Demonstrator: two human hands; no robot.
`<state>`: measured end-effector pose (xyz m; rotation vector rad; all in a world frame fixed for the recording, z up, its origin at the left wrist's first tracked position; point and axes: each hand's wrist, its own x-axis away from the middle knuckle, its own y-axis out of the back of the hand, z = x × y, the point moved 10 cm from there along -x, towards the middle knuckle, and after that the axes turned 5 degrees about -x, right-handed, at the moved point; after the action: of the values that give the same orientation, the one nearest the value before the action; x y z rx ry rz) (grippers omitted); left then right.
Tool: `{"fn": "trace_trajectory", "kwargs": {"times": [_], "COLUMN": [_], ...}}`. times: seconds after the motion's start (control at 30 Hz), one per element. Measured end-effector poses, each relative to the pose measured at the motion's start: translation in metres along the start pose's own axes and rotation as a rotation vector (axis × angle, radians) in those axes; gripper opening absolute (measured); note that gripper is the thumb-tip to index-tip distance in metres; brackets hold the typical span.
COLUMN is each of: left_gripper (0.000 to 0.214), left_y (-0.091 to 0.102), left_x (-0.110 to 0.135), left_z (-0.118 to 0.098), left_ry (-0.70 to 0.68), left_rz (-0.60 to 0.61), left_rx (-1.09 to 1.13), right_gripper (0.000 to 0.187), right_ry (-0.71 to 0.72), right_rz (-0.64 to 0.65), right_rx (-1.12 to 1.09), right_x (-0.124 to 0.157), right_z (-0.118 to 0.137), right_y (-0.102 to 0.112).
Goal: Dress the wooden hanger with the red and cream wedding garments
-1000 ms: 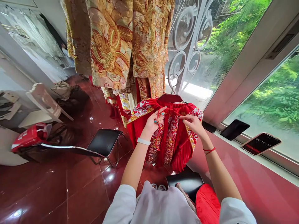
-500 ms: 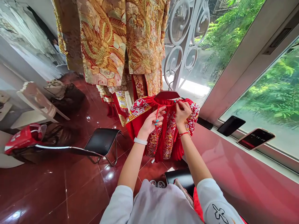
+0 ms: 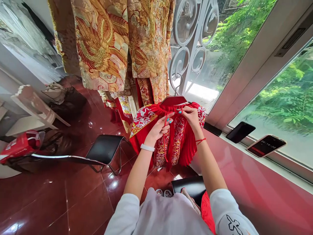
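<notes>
A red embroidered skirt with silver and gold motifs hangs in front of me from a hanger. Its gathered waist carries a thin red drawstring, one end of which dangles below my left hand. My left hand has its fingers closed around the drawstring close to the waist. To the right, my right hand pinches the red cord at the waistband, thumb and index finger together. Both hands are in front of the skirt's upper edge, a short distance apart.
Gold embroidered garments hang behind the skirt. A black chair stands left, another black seat close below. Two phones, one black and one showing a timer, lean on the window ledge. White scrollwork stands behind.
My right hand has shifted slightly and turned, its fingers now pointing left toward my left hand. The skirt's right side has swung a little; my left hand stays near the same spot.
</notes>
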<state>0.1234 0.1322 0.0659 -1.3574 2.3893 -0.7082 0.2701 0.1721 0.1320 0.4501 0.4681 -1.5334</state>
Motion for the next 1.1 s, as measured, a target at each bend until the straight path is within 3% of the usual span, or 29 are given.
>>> {"fn": "trace_trajectory", "kwargs": {"times": [0.1,0.23,0.33,0.47,0.63,0.87,1.0,1.1], "left_gripper": [0.043,0.042,0.042,0.042,0.040,0.025,0.019,0.017], "left_y": [-0.011,-0.027,-0.034,-0.022,-0.013,-0.012,-0.009,-0.013], "left_x": [-0.006,-0.011,-0.011,-0.015,-0.022,-0.018,-0.015,-0.011], "left_z": [-0.024,-0.042,-0.043,-0.044,-0.039,-0.041,-0.047,-0.053], "left_ry": [-0.181,-0.374,-0.423,-0.377,-0.374,-0.487,-0.511,-0.528], "left_rz": [-0.006,-0.078,-0.093,-0.146,-0.145,-0.152,-0.195,-0.217], "left_rx": [-0.318,-0.916,-1.185,-1.211,-1.130,-1.046,-1.051,-1.149], "right_gripper": [0.028,0.031,0.034,0.035,0.042,0.046,0.040,0.028], "right_ry": [-0.007,-0.026,-0.024,-0.019,-0.033,-0.017,-0.030,-0.030], "right_rz": [0.123,0.248,0.294,0.319,0.243,0.324,0.352,0.361], "right_rx": [-0.013,-0.047,-0.080,-0.098,-0.069,0.060,0.077,0.211], "right_x": [0.003,0.008,0.010,0.008,0.008,0.017,0.020,0.020], "right_z": [0.004,0.008,0.014,0.017,0.012,0.002,-0.006,-0.011], "right_y": [-0.008,-0.019,-0.025,-0.032,-0.030,-0.030,-0.032,-0.035]}}
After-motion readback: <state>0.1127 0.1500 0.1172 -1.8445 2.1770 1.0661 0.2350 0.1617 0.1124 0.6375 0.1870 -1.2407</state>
